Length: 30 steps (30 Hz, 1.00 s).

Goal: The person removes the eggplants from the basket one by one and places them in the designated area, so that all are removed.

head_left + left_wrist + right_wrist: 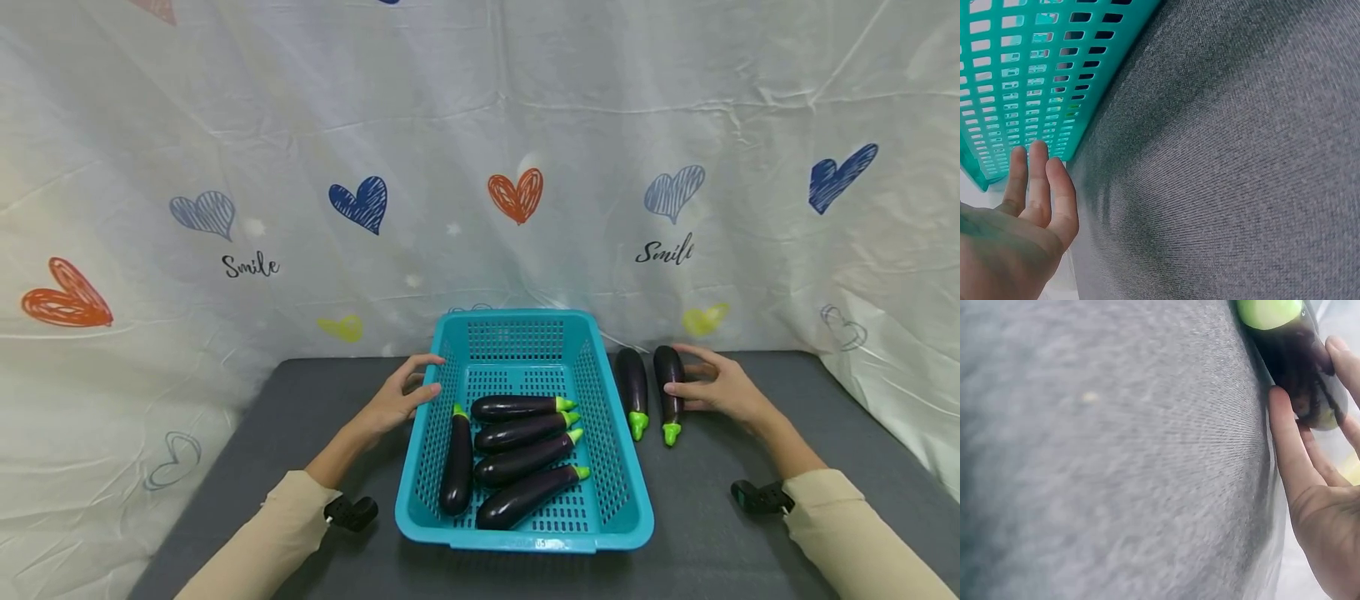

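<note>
A turquoise plastic basket (525, 543) holds several dark purple eggplants with green stem ends; one eggplant (457, 467) lies lengthwise along its left side, the others crosswise. My left hand (397, 396) is at the basket's left rim, thumb and index tips touching it. In the left wrist view, the other fingers (1038, 181) extend loosely beside the perforated outer wall. Right of the basket, my right hand (718, 387) holds an eggplant (667, 375) between thumb and fingers, its green end toward me. Another eggplant (632, 383) lies between that one and the basket.
Everything rests on a dark grey cloth-covered table (720, 533). Behind its far edge hangs a white curtain (450, 250) printed with hearts and the word Smile. Dark wrist cameras are strapped on both wrists, over beige sleeves (862, 525).
</note>
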Available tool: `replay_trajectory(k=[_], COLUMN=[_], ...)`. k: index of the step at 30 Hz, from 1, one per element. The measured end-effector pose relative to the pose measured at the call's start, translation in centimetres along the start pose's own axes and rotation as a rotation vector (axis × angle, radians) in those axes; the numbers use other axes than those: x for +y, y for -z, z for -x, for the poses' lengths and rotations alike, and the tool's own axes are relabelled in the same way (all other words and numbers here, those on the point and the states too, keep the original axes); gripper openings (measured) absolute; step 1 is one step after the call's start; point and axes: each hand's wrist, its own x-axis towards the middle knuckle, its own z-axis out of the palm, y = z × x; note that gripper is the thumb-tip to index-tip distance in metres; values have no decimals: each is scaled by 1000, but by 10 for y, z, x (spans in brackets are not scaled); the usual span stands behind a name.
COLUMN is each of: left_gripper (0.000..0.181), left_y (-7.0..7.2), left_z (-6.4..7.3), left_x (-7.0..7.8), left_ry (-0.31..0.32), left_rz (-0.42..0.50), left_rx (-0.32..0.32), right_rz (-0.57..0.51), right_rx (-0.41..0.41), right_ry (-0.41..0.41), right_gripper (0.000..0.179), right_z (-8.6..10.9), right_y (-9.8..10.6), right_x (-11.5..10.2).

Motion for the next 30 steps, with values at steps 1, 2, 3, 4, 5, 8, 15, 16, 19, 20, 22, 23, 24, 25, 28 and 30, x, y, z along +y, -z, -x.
replay_trajectory(k=[1, 2, 3, 4, 5, 8, 15, 16, 19, 20, 22, 23, 24, 25, 28, 30], left_gripper=[47, 48, 47, 47, 48, 48, 48, 48, 48, 48, 48, 48, 48, 48, 48, 48], left_y=[0, 0, 0, 0, 0, -1, 0, 0, -1, -1, -1, -1, -1, -1, -1, -1], left_z=[0, 0, 0, 0, 0, 0, 0, 0, 1, 1, 1, 1, 1, 1, 1, 1], left_x=[0, 0, 0, 0, 0, 0, 0, 0, -1, -1, -1, -1, -1, -1, -1, -1], left_ry=[-3, -5, -6, -8, -11, -15, -21, -21, -24, -24, -24, -23, -22, -22, -21, -21], left_rz=[0, 0, 1, 1, 2, -1, -1, -2, 0, 0, -2, -1, -1, 0, 3, 7], left_rx=[0, -1, -1, -1, -2, -2, -2, -2, -4, -5, -4, -4, -3, -3, -2, -3], right_rz=[10, 20, 27, 28, 28, 33, 41, 47, 69, 78, 99, 107, 116, 121, 137, 150], right_rx=[1, 4, 4, 4, 4, 3, -3, -3, -5, -5, -8, -9, -11, -12, -18, -18], right_ry=[-1, -3, -5, -8, -12, -17, -17, -17, -18, -17, -14, -12, -10, -8, -3, -6], right_gripper=[88, 88, 88, 88, 88, 87, 87, 87, 86, 86, 85, 85, 84, 83, 82, 81], right_z=[-1, -3, -4, -5, -6, -9, -12, -13, -13, -12, -12, -12, -12, -11, -11, -11], right_y=[0, 0, 0, 0, -1, -1, -3, -4, -5, -5, -5, -6, -6, -7, -8, -9], right_x=[0, -1, -1, -1, -2, -2, -1, -1, -2, -2, -3, -3, -4, -4, -6, -7])
